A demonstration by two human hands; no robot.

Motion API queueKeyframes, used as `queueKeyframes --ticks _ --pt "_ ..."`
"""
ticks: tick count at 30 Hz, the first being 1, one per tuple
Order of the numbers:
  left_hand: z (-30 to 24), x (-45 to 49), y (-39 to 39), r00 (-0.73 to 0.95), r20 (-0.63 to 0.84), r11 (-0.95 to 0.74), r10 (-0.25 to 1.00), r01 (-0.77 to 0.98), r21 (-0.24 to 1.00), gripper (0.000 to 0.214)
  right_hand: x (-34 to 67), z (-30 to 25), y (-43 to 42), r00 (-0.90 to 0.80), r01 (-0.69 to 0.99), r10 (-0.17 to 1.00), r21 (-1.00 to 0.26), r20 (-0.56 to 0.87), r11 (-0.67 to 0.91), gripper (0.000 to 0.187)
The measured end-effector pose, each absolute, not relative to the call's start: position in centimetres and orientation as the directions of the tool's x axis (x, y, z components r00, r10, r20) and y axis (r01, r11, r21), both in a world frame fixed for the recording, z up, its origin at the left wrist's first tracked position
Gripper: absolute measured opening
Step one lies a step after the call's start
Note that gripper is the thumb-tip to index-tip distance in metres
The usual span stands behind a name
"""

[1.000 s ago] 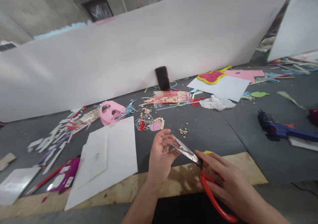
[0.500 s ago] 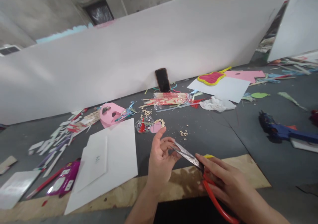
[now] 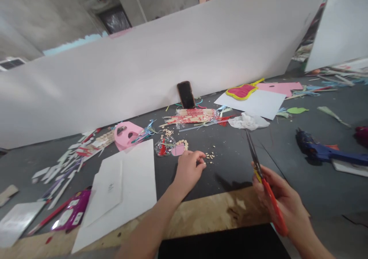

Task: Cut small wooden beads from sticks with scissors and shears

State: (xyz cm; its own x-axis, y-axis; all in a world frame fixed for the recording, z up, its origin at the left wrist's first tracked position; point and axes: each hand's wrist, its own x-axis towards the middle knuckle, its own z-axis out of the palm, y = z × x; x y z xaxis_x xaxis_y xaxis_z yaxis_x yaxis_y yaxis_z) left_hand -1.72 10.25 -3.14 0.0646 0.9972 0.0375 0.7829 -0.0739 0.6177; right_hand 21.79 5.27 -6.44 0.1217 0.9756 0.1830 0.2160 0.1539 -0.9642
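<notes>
My right hand [image 3: 283, 195] holds a pair of scissors [image 3: 271, 197] with red and yellow handles. The blades look shut and point up and away from me. My left hand [image 3: 189, 169] is low over the table, fingers bent and thumb apart from the forefinger; I see nothing held in it. Just beyond its fingertips lie several short beige pieces [image 3: 211, 157]. Behind that hand is a small pink tag-like piece [image 3: 178, 149], edged with more beige pieces. A clear bag [image 3: 164, 147] with something red in it touches its left side.
White sheets [image 3: 138, 182] and a purple packet [image 3: 73, 209] lie left. A pink mask-like cutout [image 3: 128, 134], packaged sticks [image 3: 194, 116] and a leaning phone [image 3: 186, 94] stand farther back. Crumpled white tissue [image 3: 248, 121] and a blue glue gun [image 3: 324, 149] are right.
My left hand has moved away from the scissors, forward to the beige pieces. My right hand has drawn the scissors to the right and turned them upright; their blades have come together.
</notes>
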Motion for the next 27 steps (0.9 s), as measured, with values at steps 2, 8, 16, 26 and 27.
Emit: queueKeyframes --ticks 2,8,16,26,27 --pt "-3.6 -1.6 11.1 0.089 0.041 -0.095 0.995 0.791 0.605 0.024 21.8 -6.8 5.1 0.131 0.111 0.985 -0.989 0.109 0.095 0.045" --pt "-4.2 -1.9 12.3 0.135 0.061 -0.146 0.989 0.820 0.553 0.030 21.9 -7.1 4.7 0.145 -0.090 0.989 -0.996 0.006 0.019 0.043" --pt "-4.1 -1.6 13.7 0.219 0.088 -0.236 0.972 0.893 0.383 0.027 22.0 -7.2 4.8 0.145 0.002 0.986 -0.996 0.084 0.085 0.044" --pt "-3.9 -0.2 15.4 0.280 0.039 -0.277 0.959 0.900 0.336 0.025 22.0 -7.1 4.7 0.141 -0.001 0.986 -0.996 0.086 0.087 0.043" --pt "-3.9 0.2 16.0 0.282 0.040 -0.279 0.959 0.899 0.337 0.023 22.0 -7.1 4.7 0.144 0.006 0.986 -0.996 0.083 0.084 0.043"
